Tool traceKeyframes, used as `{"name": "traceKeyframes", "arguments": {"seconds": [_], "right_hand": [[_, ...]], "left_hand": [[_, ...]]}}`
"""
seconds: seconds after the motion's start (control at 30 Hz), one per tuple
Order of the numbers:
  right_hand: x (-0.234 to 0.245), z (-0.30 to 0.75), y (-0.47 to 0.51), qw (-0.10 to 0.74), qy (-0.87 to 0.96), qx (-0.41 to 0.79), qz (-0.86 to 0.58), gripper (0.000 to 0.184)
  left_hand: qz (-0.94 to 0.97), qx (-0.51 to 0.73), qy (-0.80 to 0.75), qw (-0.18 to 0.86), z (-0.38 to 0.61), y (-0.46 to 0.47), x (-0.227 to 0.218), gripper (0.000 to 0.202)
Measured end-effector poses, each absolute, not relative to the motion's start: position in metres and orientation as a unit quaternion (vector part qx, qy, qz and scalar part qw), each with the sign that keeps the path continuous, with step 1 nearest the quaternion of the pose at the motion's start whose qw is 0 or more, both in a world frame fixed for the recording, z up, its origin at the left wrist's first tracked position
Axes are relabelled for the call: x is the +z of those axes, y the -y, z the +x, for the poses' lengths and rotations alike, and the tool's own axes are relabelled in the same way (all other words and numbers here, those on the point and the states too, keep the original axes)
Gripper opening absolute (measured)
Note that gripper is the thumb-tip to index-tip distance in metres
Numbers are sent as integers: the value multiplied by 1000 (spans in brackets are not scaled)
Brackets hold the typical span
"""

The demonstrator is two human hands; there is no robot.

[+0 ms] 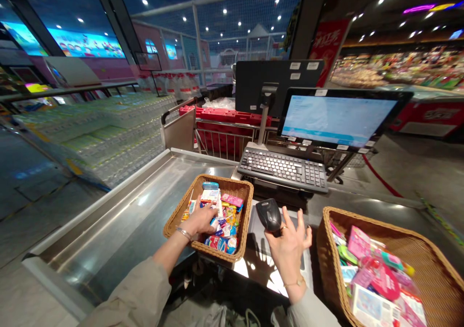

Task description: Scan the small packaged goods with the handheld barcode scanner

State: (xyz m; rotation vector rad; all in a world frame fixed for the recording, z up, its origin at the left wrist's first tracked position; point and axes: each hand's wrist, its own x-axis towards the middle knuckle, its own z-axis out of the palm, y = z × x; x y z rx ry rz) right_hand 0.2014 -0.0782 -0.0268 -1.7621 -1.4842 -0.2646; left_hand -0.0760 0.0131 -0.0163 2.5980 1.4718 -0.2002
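My left hand (205,218) reaches into a brown wicker basket (250,206) on the metal counter. Its fingers are apart and rest on small colourful packages, beside a white box (213,196); some fingertips are hidden among the goods. A pink pack (232,200) and a blue item (210,185) lie near it. My right hand (290,242) is over the pale plate between the baskets. Its thumb and bent index finger close on the lower part of a black barcode scanner (268,214), while its other fingers spread upward.
At right stands a larger wicker basket (435,249) with pink packages (362,242) and other goods. Beyond the plate are a keyboard (284,166) and a lit monitor (337,119). The counter's raised edge (108,194) runs along the left, near stacked bottles (101,134).
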Motion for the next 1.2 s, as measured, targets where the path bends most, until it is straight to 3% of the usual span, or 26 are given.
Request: {"name": "traceKeyframes", "arguments": {"seconds": [0.2, 0.37, 0.63, 1.2], "right_hand": [[-26, 198, 77, 399, 597, -100, -688, 19], [-27, 197, 75, 402, 596, -95, -689, 21], [-28, 199, 75, 409, 594, -113, -684, 19], [-19, 200, 77, 408, 603, -99, -679, 19]], "left_hand": [[860, -68, -499, 88, -80, -10, -13, 46], [866, -81, -490, 49, -85, -10, -6, 30], [886, -60, -460, 32, -100, -16, -5, 42], [869, 110, -482, -28, -74, -26, 1, 62]]}}
